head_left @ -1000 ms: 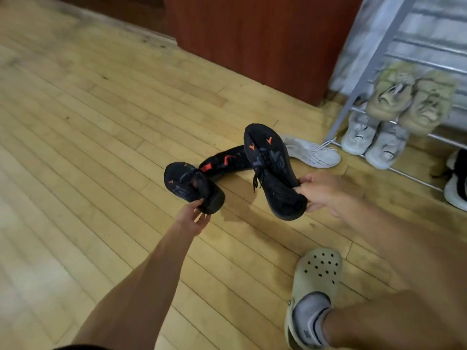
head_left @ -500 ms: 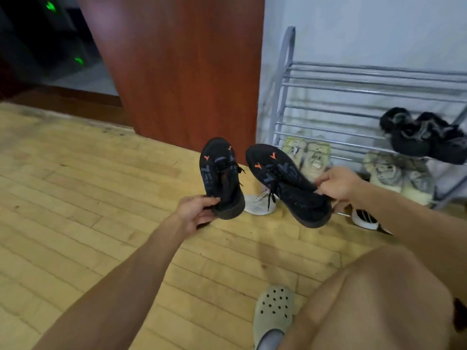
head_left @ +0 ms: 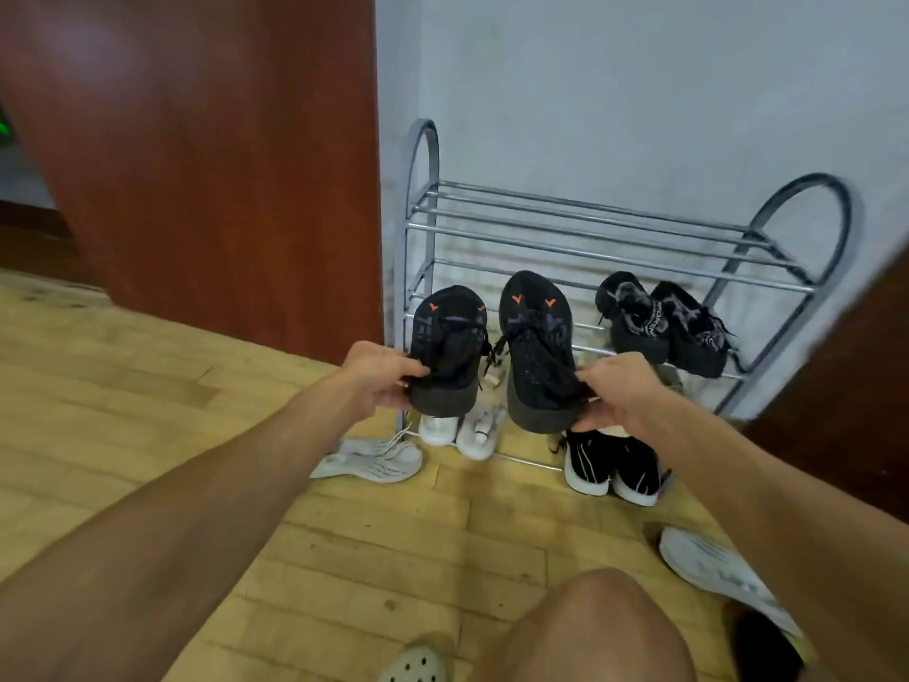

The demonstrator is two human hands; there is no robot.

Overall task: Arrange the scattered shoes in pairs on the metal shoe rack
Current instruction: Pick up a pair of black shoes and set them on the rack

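Now both hands grip one black shoe each by the heel, toes up, in front of the metal shoe rack (head_left: 610, 238). Left hand (head_left: 378, 381) pinches the left black shoe (head_left: 450, 349); right hand (head_left: 615, 393) clamps the right black shoe (head_left: 538, 359) (orange marks on the toes). Black patterned pair (head_left: 661, 324) sits on the middle shelf. White shoe (head_left: 369, 460) lies on the floor (head_left: 147, 396).

Soft, even indoor light, fairly dim. The wall (head_left: 639, 91) reads pale grey, without glare. Faint shadows lie under the rack (head_left: 590, 224). Wide-angle bending curves the rack's ends; edges beyond it blur.
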